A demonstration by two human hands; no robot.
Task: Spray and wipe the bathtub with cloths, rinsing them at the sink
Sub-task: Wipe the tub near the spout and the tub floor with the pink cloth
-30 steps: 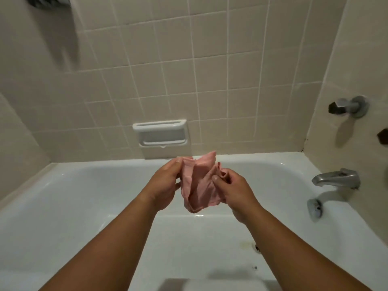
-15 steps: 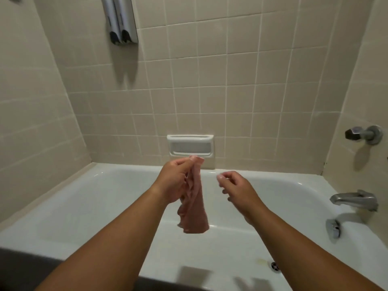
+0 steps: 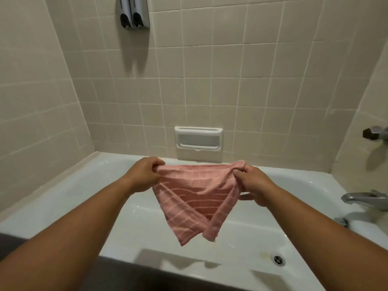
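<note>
So, the cloth (image 3: 189, 196) is being held up in the air over the tub (image 3: 63, 194), stretched out between both hands. One top corner is being pinched by the left hand (image 3: 144, 175), with the fingers curled in tight around the bunched fabric. The other top corner is being gripped by the right hand (image 3: 256, 185) the same way, thumb and fingers closed on it, though a finger or two are being left sticking out underneath. The top edge is being pulled fairly straight between the two grips, while the rest is being left to sag and hang down in a rough triangle, with two loose ends dangling at the bottom. It's pink with thin paler stripes, and it isn't touching the tub anywhere.

Down on the tub floor, the drain (image 3: 278, 259) is being shown off to the right, well below the cloth, with a yellowish spot (image 3: 265, 255) just beside it. The spout (image 3: 363, 199) is being caught at the right edge, and a handle (image 3: 373, 133) higher up on that wall is being cut off by the frame. On the back tile wall, a soap dish (image 3: 198, 140) is being seen right above the tub's far rim, behind the hands, and a pair of dispensers (image 3: 134, 15) is mounted way up top.
</note>
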